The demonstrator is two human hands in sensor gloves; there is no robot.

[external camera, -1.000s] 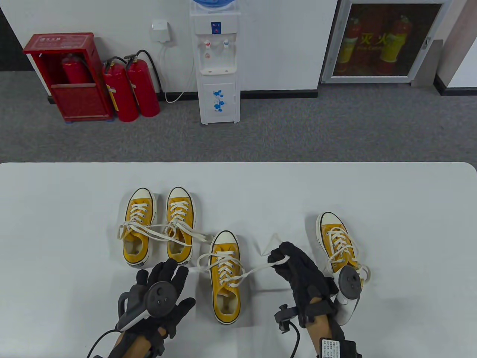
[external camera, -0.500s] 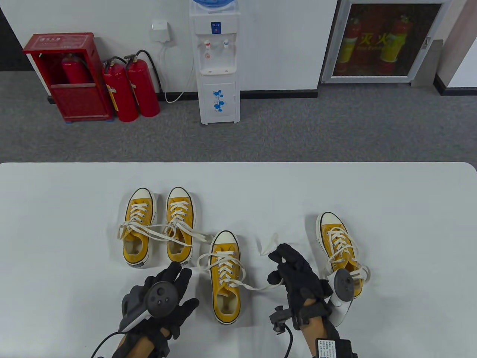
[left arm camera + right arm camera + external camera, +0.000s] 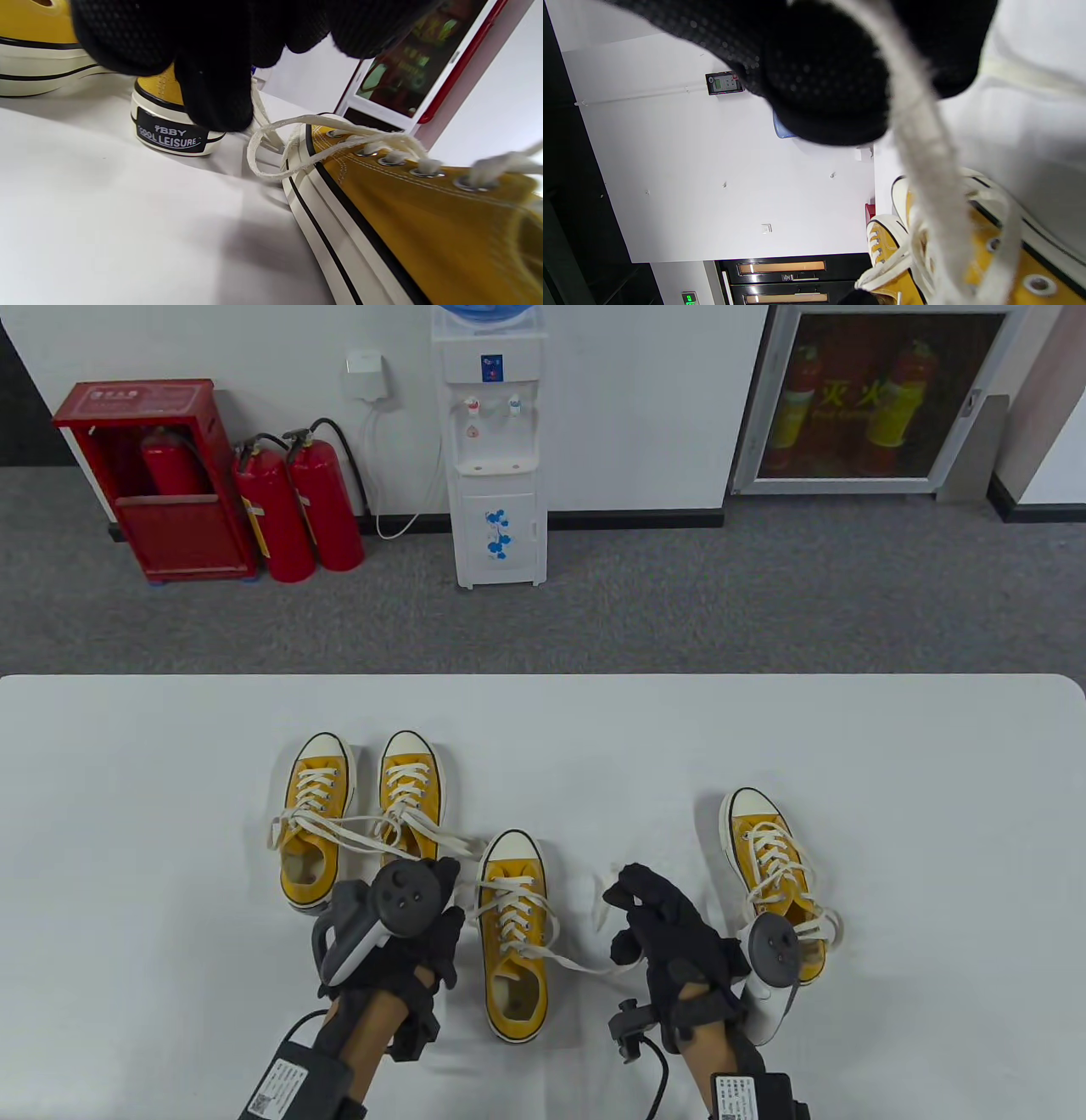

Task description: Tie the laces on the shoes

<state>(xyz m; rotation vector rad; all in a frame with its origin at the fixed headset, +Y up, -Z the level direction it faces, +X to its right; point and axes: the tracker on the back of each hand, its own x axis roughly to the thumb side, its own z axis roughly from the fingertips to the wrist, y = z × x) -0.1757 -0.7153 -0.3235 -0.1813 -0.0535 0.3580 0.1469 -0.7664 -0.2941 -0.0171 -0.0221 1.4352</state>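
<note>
Four yellow canvas sneakers with white laces stand on the white table (image 3: 127, 814). The middle shoe (image 3: 512, 976) has loose laces. My left hand (image 3: 454, 886) is at its left side, and in the left wrist view its fingertips (image 3: 214, 97) pinch the left lace (image 3: 271, 140) where it loops off the shoe (image 3: 424, 220). My right hand (image 3: 626, 929) is to the right of this shoe and holds the right lace (image 3: 585, 965), which sags from the eyelets to the fingers. In the right wrist view this lace (image 3: 920, 140) runs out from between the gloved fingers (image 3: 823, 84).
A pair of untied shoes (image 3: 316, 823) (image 3: 410, 814) stands behind my left hand, their laces trailing toward the middle shoe. A fourth shoe (image 3: 768, 857) stands right of my right hand, partly under its tracker. Beyond the table are a water dispenser (image 3: 496, 449) and fire extinguishers (image 3: 297, 509).
My left hand moved forward and right from the bare table to the middle shoe's left lace and closed on it. My right hand drew back slightly with the right lace, which now hangs slacker.
</note>
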